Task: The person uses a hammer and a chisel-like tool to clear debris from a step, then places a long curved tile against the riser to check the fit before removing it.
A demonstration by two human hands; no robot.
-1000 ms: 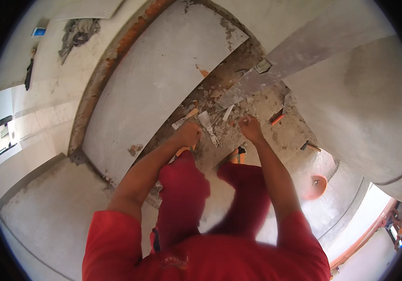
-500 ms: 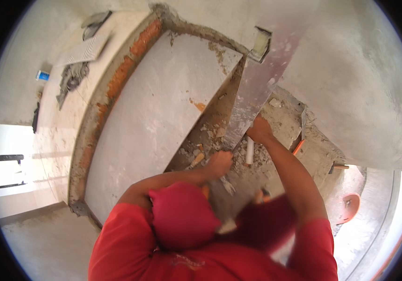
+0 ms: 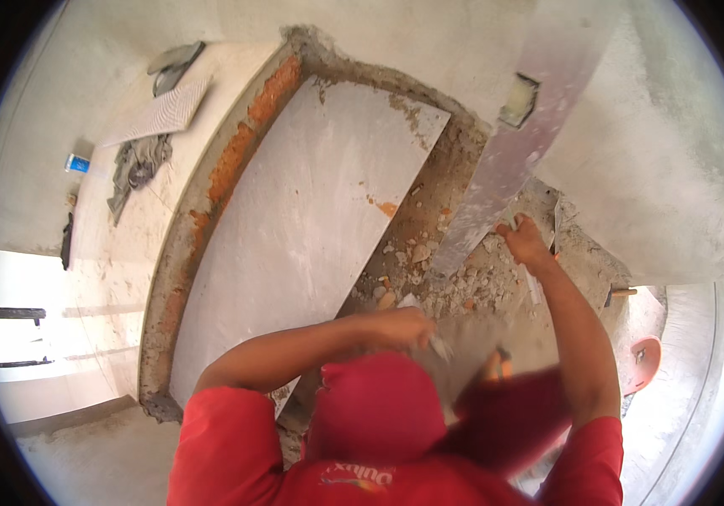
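Note:
My left hand (image 3: 406,327) is low in the middle with its fingers curled, beside a pale scraper-like piece (image 3: 439,346); what it holds is hard to make out. My right hand (image 3: 522,240) has its fingers closed at the right edge of a long, dusty, upright board (image 3: 497,185) with a square opening near the top. Below that hand a white, tube-like piece (image 3: 535,289) shows beside my forearm. Broken chips (image 3: 421,251) lie in the rough strip between the board and a large pale slab (image 3: 286,219).
A raised ledge (image 3: 101,266) on the left holds a patterned panel (image 3: 160,110) and crumpled grey cloth (image 3: 134,169). A rough wall (image 3: 648,194) stands at the right. A hammer-like tool (image 3: 619,293) and a red bowl-like object (image 3: 644,363) lie at the right.
My hands reached to the long board, then my left hand came down and back while my right stayed at its edge. The board sits further right in view than half a second ago.

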